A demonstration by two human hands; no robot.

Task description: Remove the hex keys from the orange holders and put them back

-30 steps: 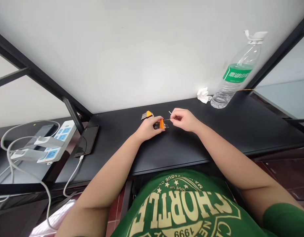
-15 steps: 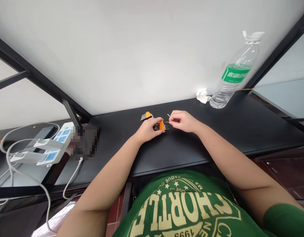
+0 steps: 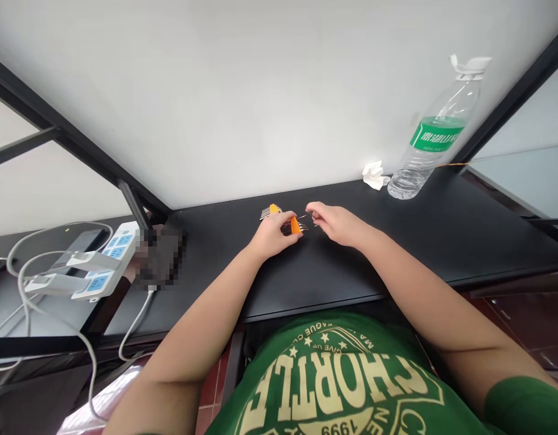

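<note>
My left hand (image 3: 276, 237) is closed on an orange holder (image 3: 295, 226), thumb at the near edge and fingers over the far side. Several thin metal rods that look like hex keys stick out of it. To the right, my right hand (image 3: 331, 221) pinches one thin hex key (image 3: 302, 216), whose free end points left toward the holder; the rest is hidden by the fingers. Just behind my left hand, a second orange piece (image 3: 274, 208) with several silver rods lies on the black table (image 3: 315, 278), partly covered by the hand.
At the back right stand a clear bottle with a green label (image 3: 435, 134) and a crumpled tissue (image 3: 375, 175). On the left lie a white power strip (image 3: 113, 254) with plugs and cables, a phone (image 3: 86, 241) and a blurred dark object (image 3: 161, 257). Black frame bars rise at both sides.
My right hand has turned, and the hex key's light tip no longer shows above its fingers. The holder in my left hand has tilted slightly. The view has shifted a little.
</note>
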